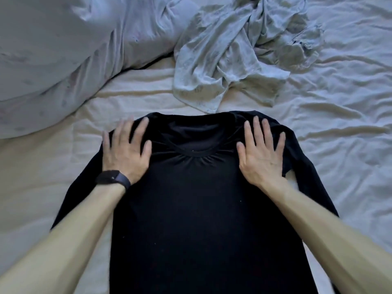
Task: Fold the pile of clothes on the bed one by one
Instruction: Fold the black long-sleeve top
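A bulky pale duvet [53,60] is lying bunched at ten o'clock, covering the far left corner of the bed [339,128]. Just below it, the wrinkled cream sheet is showing.

At nine o'clock from the collar, the left hand [125,151] is pressing palm-down on the shoulder of a black shirt [201,219]. Its grip is wide, with the fingers straight, spread apart and pointing toward twelve o'clock, and it is holding nothing. A dark wristband [113,179] is sitting on that wrist.

The black shirt is lying flat and face-up on the sheet, filling the view from the centre down to six o'clock, with its collar [193,154] at the far end. The fabric is puckering into small creases just under the collar, between the two hands. One sleeve is trailing out toward eight o'clock beneath the left forearm, and the other is running toward four o'clock.

At twelve to one o'clock, a crumpled pile of pale grey clothes [233,49] is lying on the bed. Its near edge is almost touching the top of the shirt.

At three o'clock from the collar, the right hand [261,158] is pressing flat on the other shoulder, its grip likewise wide with the fingers fanned, clasping nothing.
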`<state>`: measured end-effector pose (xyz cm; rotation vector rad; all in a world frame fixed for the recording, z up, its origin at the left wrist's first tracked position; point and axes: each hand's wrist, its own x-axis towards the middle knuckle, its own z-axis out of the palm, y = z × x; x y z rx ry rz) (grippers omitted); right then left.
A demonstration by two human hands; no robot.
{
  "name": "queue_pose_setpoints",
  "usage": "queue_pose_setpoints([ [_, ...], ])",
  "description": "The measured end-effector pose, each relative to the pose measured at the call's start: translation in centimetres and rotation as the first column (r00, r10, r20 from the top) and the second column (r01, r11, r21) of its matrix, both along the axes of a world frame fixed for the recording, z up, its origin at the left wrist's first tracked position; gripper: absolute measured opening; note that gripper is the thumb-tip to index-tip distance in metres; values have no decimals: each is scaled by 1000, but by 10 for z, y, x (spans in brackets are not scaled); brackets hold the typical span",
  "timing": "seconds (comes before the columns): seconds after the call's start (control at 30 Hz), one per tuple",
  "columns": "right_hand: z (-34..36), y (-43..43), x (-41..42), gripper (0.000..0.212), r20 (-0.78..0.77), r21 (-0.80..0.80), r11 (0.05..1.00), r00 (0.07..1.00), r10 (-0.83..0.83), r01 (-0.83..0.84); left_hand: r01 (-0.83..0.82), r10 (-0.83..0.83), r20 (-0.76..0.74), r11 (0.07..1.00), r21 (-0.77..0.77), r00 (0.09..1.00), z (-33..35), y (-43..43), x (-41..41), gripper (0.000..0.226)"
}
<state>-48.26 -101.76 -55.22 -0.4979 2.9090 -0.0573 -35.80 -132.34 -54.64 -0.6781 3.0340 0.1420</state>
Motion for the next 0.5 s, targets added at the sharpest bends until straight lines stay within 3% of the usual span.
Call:
queue_pose_setpoints([
  [0.07, 1, -11, -29, 58, -16, -86, 996, 1000, 0, -1, -115, 116, -3, 988, 98, 993, 10, -13, -26, 58],
  [0.17, 4, -24, -61, 35, -69, -183, 977, 993, 97, -108, -116, 115, 13, 981, 157, 993, 15, -19, -54, 37],
  [0.27, 13, -39, -84, 24, 32, -320, 946, 999, -35, 43, -276, 298, -7, 893, 357, 955, 17, -20, -70, 26],
  [0.3, 13, -44, -91, 24, 62, -314, 945, 995, -80, 96, -326, 340, 25, 876, 356, 940, 16, -21, -75, 26],
  [0.4, 4, -50, -103, 25, 22, -206, 975, 997, -77, 80, -269, 261, 70, 955, 126, 963, 10, -14, -85, 26],
  [0.5, 4, -46, -83, 33, -103, -280, 957, 989, -110, 77, -208, 202, -145, 978, -24, 969, 9, 14, -77, 39],
])
